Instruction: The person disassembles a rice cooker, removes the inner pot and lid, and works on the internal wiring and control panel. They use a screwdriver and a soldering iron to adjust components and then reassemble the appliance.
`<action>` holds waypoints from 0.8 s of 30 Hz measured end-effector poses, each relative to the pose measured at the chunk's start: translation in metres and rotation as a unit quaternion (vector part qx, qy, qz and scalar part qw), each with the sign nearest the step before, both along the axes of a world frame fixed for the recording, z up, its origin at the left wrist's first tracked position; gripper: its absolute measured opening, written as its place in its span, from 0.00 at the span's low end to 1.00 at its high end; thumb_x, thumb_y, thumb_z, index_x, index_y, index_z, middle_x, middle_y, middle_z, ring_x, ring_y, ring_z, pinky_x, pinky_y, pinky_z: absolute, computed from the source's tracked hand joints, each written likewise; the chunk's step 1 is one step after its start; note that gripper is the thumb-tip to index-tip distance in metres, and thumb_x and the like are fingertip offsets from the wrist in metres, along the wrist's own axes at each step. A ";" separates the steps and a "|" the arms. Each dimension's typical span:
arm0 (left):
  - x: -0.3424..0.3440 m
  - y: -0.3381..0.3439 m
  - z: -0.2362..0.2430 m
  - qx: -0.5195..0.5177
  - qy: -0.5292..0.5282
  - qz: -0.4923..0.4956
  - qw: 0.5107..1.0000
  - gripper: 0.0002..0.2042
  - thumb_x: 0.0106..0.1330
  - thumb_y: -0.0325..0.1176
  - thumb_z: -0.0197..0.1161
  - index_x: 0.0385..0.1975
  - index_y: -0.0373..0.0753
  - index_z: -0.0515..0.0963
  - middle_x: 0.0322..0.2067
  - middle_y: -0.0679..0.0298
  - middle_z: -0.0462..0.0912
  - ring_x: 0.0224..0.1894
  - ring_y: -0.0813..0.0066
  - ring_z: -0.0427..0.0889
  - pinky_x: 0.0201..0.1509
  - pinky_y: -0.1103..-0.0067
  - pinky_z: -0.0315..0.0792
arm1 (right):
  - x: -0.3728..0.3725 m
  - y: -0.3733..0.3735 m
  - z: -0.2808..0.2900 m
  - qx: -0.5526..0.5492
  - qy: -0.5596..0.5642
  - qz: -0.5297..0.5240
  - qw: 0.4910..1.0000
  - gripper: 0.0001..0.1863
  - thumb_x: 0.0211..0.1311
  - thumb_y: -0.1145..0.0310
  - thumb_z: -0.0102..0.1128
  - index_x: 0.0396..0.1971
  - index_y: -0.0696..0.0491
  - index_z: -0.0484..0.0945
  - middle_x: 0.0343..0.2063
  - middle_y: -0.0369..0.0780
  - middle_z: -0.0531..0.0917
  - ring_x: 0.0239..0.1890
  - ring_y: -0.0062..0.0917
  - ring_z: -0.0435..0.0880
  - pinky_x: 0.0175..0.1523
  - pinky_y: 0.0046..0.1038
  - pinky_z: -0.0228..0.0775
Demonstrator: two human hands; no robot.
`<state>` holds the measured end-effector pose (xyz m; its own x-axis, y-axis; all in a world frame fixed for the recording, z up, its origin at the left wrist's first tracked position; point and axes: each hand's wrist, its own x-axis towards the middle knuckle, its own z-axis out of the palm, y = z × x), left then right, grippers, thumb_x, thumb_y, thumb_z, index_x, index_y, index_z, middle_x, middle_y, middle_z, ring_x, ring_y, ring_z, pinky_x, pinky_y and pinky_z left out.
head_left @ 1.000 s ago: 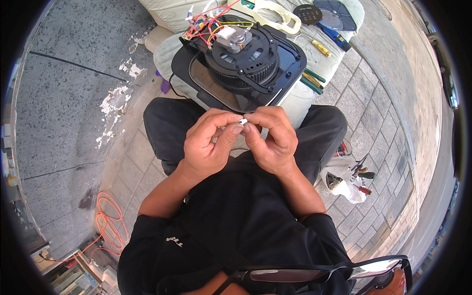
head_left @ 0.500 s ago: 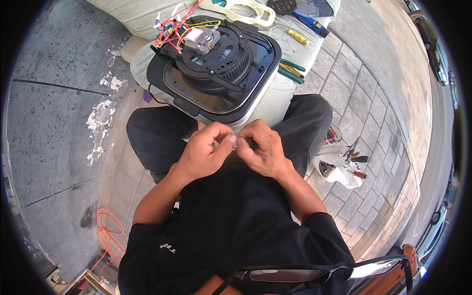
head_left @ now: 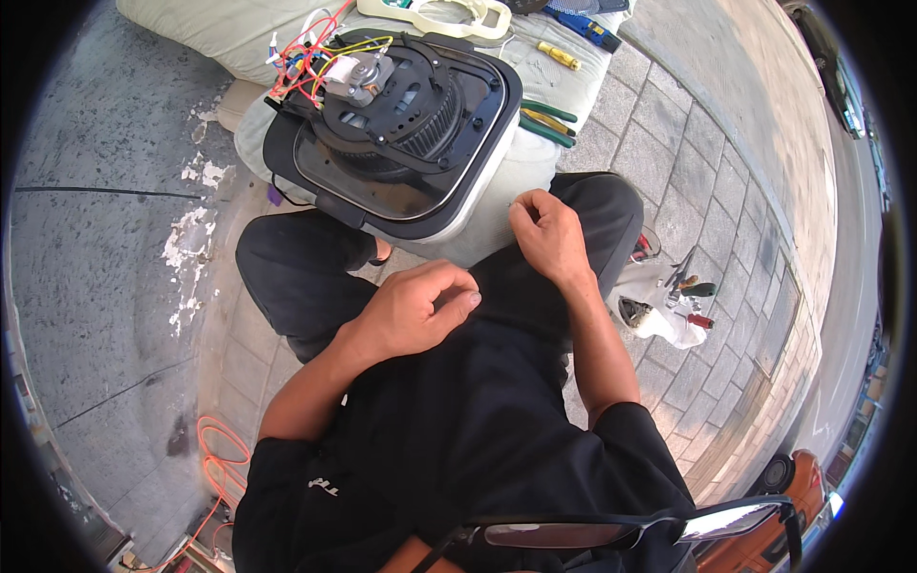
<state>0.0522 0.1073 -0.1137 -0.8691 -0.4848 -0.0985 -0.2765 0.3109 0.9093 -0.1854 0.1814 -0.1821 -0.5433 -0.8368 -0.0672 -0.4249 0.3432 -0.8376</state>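
Clear lane, right hand (head_left: 550, 235) to appliance (head_left: 396, 129) over cushion (head_left: 499, 212); wires (head_left: 306, 61) obstruct far-left corner, green-handled tool (head_left: 548, 132) flanks right edge.

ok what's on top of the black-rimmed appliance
On the appliance: a round black housing, topped by a small metal part, with red and yellow wires beside it. Whatever lies under the housing is covered.

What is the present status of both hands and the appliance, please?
Left hand over lap, right hand near right knee; grip contents unclear. Opened appliance ahead, on pale cushion. Loose wires on top, green handles beside it.
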 end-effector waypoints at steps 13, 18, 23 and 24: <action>-0.007 0.004 -0.006 -0.083 -0.022 -0.099 0.991 0.07 0.72 0.34 0.68 0.40 0.37 0.81 0.34 0.59 0.84 0.38 0.57 0.86 0.42 0.65 0.78 | -0.006 -0.015 -0.016 0.044 -0.025 -0.012 0.999 0.14 0.69 0.62 0.64 0.39 0.60 0.87 0.37 0.55 0.89 0.40 0.51 0.90 0.50 0.43 0.80; -0.029 0.017 -0.009 -0.059 0.094 -0.082 0.990 0.10 0.67 0.28 0.71 0.46 0.35 0.82 0.41 0.58 0.83 0.44 0.56 0.85 0.49 0.65 0.80 | -0.002 0.000 -0.016 -0.090 -0.227 -0.175 0.954 0.15 0.75 0.61 0.65 0.42 0.60 0.86 0.31 0.42 0.87 0.25 0.27 0.85 0.33 0.29 0.76; -0.080 0.035 -0.024 -0.248 0.202 -0.097 0.942 0.22 0.59 0.26 0.75 0.54 0.33 0.79 0.55 0.52 0.76 0.62 0.47 0.76 0.67 0.59 0.74 | 0.014 0.001 0.015 -0.101 -0.501 -0.267 0.817 0.15 0.75 0.60 0.64 0.48 0.58 0.82 0.27 0.34 0.77 0.22 0.17 0.73 0.25 0.22 0.66; -0.084 0.039 -0.029 -0.268 0.203 -0.093 0.937 0.22 0.59 0.26 0.75 0.53 0.33 0.79 0.55 0.53 0.76 0.62 0.48 0.76 0.67 0.59 0.74 | 0.013 0.001 0.014 -0.099 -0.527 -0.292 0.792 0.17 0.74 0.59 0.63 0.49 0.59 0.81 0.26 0.34 0.76 0.22 0.18 0.72 0.26 0.23 0.64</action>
